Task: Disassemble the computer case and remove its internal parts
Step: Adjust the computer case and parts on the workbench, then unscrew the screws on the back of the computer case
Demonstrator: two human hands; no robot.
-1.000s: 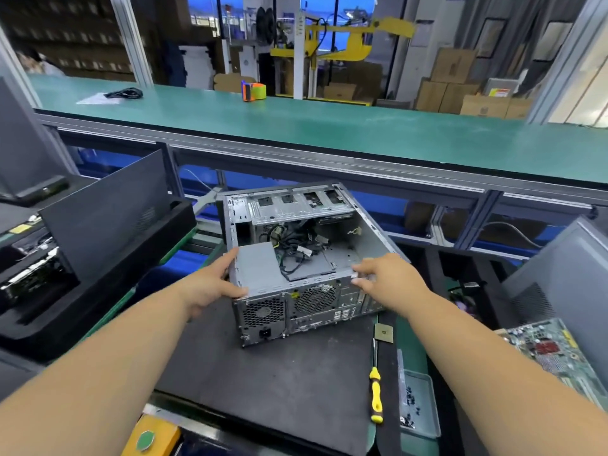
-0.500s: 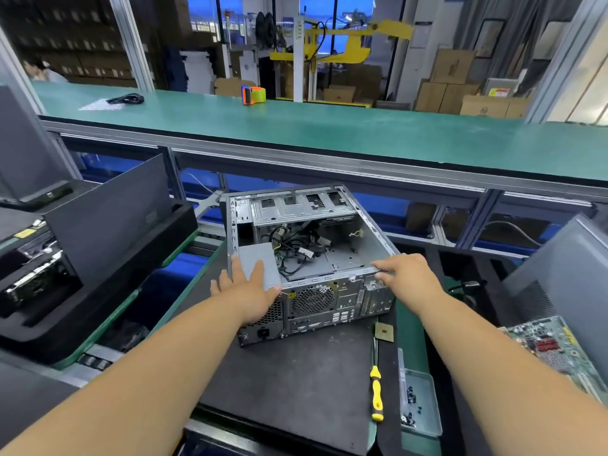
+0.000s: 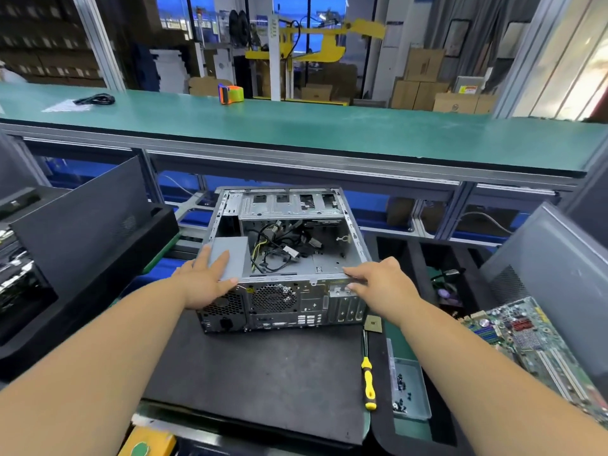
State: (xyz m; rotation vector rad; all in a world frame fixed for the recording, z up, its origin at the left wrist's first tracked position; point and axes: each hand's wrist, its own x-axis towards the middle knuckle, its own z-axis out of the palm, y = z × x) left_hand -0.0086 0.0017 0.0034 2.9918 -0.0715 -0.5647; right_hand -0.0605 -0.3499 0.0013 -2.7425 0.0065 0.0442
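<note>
Case: the open computer case point(image 3: 286, 258) lies on the black mat point(image 3: 263, 383) at the table's near edge.
Left hand point(image 3: 205, 283): fingers flat on the power supply point(image 3: 230, 256), having slid up from the case's side.
Right hand point(image 3: 383, 286): fingers still curled over the rear rim.
Meaning: power supply likely comes out next.
</note>
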